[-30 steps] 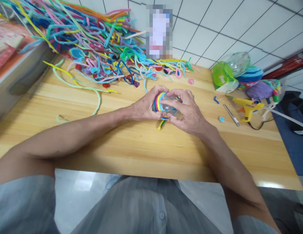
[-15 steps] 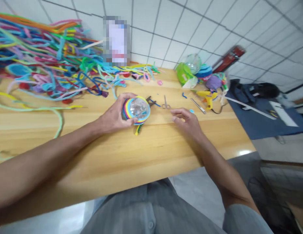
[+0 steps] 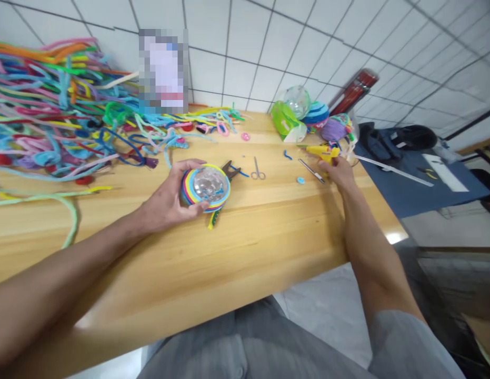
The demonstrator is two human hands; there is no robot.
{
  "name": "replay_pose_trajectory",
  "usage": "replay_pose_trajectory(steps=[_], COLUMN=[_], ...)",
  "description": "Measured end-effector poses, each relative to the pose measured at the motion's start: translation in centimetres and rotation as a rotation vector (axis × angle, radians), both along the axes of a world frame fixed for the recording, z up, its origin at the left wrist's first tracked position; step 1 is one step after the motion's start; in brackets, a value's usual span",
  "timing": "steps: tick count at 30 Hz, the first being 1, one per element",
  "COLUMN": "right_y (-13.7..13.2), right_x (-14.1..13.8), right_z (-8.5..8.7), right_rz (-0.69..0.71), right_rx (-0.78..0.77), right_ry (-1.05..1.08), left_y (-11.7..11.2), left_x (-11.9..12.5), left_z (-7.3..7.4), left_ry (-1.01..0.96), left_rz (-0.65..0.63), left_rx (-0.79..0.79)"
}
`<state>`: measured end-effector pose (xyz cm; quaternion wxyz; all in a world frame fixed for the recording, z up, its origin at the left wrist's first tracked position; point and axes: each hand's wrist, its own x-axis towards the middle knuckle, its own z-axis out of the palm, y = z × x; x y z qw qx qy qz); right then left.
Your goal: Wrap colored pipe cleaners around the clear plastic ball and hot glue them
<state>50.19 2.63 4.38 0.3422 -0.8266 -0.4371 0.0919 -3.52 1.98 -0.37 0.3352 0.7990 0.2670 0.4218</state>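
My left hand (image 3: 171, 197) is closed round the side of a clear plastic ball (image 3: 210, 184) wrapped in bands of yellow, blue, pink and white pipe cleaner. Pliers (image 3: 231, 172) with dark jaws and a green-yellow handle lie partly hidden beneath the ball. At the right, my right hand (image 3: 340, 172) has its fingers round the handle of a yellow glue gun (image 3: 322, 152), which rests on the table. Left of that hand lie a craft knife (image 3: 311, 171) and a light-blue disc (image 3: 300, 180). Small scissors (image 3: 258, 169) lie between the two hands.
A big heap of coloured pipe cleaners (image 3: 51, 105) spreads along the wall at left. A green packet (image 3: 286, 122), a purple yarn ball (image 3: 333, 129) and a blue striped ball (image 3: 318, 113) stand at the back right. A dark blue cloth (image 3: 410, 184) lies beyond the table's right end.
My right hand has moved right, from near the scissors to the glue gun, and taken hold of its handle. My left hand still holds the wrapped ball; the view has shifted slightly.
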Motion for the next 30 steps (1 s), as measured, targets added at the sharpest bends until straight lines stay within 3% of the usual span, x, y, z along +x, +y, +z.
replay_pose_trajectory(steps=[3,6,9,12,15,18,30], right_y=[0.2,-1.5,-4.5,-7.1,-8.2,-8.2,-7.5], right_x=[-1.5,-4.8,-9.7,-14.8,-18.1,-19.5,-20.7], right_z=[1.3,3.4,5.5,6.5,6.3,5.9,3.7], right_rz=[0.071,0.235,0.573,0.792,0.959,1.05,1.14], right_rx=[-0.028,0.013,0.057,0.015,0.019,0.035,0.046], right_ry=[0.033,0.14,0.363,0.364,0.314,0.234,0.173], left_y=[-0.3,-0.3,-0.1,0.1,0.1,0.2,0.2], left_x=[0.2,0.5,0.7,0.8,1.0,1.1,1.2], left_z=[0.4,0.7,0.7,0.6,0.4,0.3,0.6], left_ry=[0.014,0.009,-0.009,-0.026,-0.049,-0.053,-0.029], left_rz=[0.004,-0.002,-0.011,-0.025,-0.035,-0.048,-0.045], left_rx=[-0.009,-0.014,-0.017,-0.014,-0.012,0.001,0.035])
